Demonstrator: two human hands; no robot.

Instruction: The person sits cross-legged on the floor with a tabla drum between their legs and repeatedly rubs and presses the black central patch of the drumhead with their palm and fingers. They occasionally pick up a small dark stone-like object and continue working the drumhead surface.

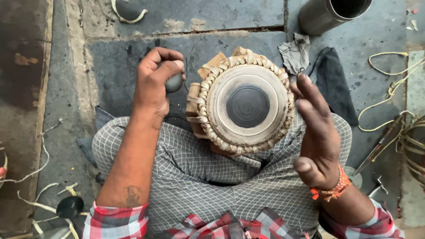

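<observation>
Leather straps woven in a pale braid ring the small drum (244, 102) that sits in our lap, its round head facing up with a dark circular patch in the middle. It rests on our crossed legs in grey checked trousers (208, 177), tilted slightly toward our right side.

Our left hand (152, 82) is raised just beside the drum's left edge, its grip closed around a smooth dark stone (174, 82) that shows between thumb and fingers. The stone is close to the braided rim, but we cannot tell whether it touches it.

Our right hand (316, 132) stands open on the other side of the drum, fingers spread and pointing up, palm turned toward the drum's side; it grips nothing. The fingertips are near the rim. An orange thread band (335, 188) circles that wrist.

Around us lies a grey stone floor (212, 44). A crumpled grey rag (295, 54) and a dark cloth (333, 82) lie beyond the drum, and a metal cylinder (330, 13) lies at the top right. Yellowish cord (392, 86) trails across the floor on the right, pale strips (42, 161) on the left.
</observation>
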